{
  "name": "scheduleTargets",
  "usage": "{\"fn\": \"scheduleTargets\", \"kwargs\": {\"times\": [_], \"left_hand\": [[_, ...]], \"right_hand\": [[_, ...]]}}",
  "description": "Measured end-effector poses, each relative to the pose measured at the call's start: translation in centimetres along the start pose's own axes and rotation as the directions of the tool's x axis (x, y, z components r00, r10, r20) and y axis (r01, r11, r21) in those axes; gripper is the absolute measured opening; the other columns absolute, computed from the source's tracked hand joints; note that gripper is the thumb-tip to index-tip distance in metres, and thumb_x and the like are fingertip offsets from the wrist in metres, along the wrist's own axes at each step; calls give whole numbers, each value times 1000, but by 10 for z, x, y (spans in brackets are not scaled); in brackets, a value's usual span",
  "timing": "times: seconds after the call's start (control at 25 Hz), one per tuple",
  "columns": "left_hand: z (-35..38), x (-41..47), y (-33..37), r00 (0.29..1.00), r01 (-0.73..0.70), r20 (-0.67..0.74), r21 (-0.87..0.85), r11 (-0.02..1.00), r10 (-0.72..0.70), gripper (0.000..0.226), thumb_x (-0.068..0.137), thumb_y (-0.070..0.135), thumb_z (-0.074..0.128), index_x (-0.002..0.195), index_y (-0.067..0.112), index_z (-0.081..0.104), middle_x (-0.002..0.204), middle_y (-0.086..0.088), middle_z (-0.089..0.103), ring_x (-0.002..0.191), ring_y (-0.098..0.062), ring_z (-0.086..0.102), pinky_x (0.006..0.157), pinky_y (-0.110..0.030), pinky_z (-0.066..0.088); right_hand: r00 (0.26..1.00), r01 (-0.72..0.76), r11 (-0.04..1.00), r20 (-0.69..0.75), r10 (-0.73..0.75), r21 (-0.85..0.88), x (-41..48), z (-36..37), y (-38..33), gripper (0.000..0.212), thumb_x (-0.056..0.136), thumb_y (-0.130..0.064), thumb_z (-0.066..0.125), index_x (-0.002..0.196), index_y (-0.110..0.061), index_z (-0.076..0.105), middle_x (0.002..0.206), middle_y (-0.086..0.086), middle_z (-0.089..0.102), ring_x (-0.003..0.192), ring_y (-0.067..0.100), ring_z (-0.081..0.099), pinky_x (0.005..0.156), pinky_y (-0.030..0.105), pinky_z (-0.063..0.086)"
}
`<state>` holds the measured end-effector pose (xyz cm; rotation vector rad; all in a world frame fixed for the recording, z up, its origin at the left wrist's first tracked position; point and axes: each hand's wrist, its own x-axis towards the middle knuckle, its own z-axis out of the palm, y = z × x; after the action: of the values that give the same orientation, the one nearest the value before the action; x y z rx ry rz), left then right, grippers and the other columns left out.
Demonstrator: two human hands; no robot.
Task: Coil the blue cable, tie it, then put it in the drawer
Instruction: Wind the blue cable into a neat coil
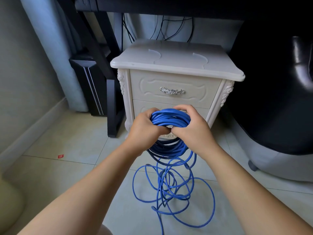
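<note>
The pale tiled floor (pixel 67 167) fills the lower part of the view, running to a grey wall on the left. A black padded seat (pixel 274 99), cut off by the right edge, is too dark to make out well. A dark worktop (pixel 169 4) crosses the top, with its black leg (pixel 103 68) and thin black wires (pixel 169 26) hanging behind. Under it stands a cream nightstand (pixel 176 65); its top drawer (pixel 149 89) is closed and the lower one is mostly hidden behind the hands.

The left hand (pixel 144 128) and right hand (pixel 193 126) are held up in front of the nightstand, fingers curled round opposite sides of the coiled part of the blue cable (pixel 169 118), thumbs meeting at its near side. The fingertips are hidden behind the coil. The rest of the cable hangs down and lies in loose tangled loops on the floor between the forearms.

A silver handle (pixel 172 91) sits on the top drawer. A small red scrap (pixel 60 156) lies on the floor to the left.
</note>
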<state>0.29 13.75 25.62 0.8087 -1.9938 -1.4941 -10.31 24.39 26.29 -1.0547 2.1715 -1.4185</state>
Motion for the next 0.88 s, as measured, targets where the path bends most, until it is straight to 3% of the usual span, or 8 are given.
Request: {"fn": "scheduleTargets", "kwargs": {"times": [0.12,0.28,0.4,0.56,0.68,0.8,0.88], "left_hand": [[0,4,1,988,123,-66,-231,965,-141,25,70,-7,72,83,13,64,56,6,52,53,-14,46,61,-31,40],[2,8,0,927,280,-74,-517,809,-368,22,73,-5,66,77,14,55,56,1,44,51,-15,42,62,-34,41],[5,8,0,881,342,-49,-619,707,-470,17,73,-1,65,73,12,53,58,0,41,49,-15,40,62,-33,41],[7,5,0,833,351,-37,-736,579,-552,21,75,1,62,63,14,50,55,1,42,49,-15,43,59,-29,43],[11,-2,-1,876,347,9,-706,617,-482,18,79,0,61,67,10,52,56,-3,46,50,-22,59,57,-30,51],[12,-4,-9,923,323,-15,-516,793,-385,7,78,7,70,75,10,64,67,-7,61,67,-23,63,79,-42,52],[7,-3,-10,937,327,10,-374,868,-349,17,74,17,77,88,9,70,79,-8,67,80,-25,66,95,-48,52]], "right_hand": [[994,-105,962,41,98,251,0,-1,7,38,77,-12,73,108,-32,61,96,-8,71,89,12,70,82,31,55],[970,-245,818,135,204,520,-3,2,10,29,87,-14,70,114,-16,59,107,13,71,86,25,75,76,39,59],[974,-216,807,65,216,550,-6,11,12,28,87,-18,72,112,-14,59,110,16,70,86,30,74,87,51,57],[965,-222,827,-5,261,517,-12,29,15,28,79,-20,78,102,-19,61,102,14,72,94,29,72,90,52,56],[922,-343,705,78,380,621,-9,27,13,23,84,-9,71,102,-16,60,90,15,71,78,22,74,76,40,59],[899,-374,635,95,428,676,-2,15,10,22,85,4,62,92,-16,55,69,5,62,57,19,70,63,31,54],[899,-371,652,81,430,661,3,9,8,28,82,10,56,84,-17,53,61,2,58,53,21,68,56,27,54]]}}
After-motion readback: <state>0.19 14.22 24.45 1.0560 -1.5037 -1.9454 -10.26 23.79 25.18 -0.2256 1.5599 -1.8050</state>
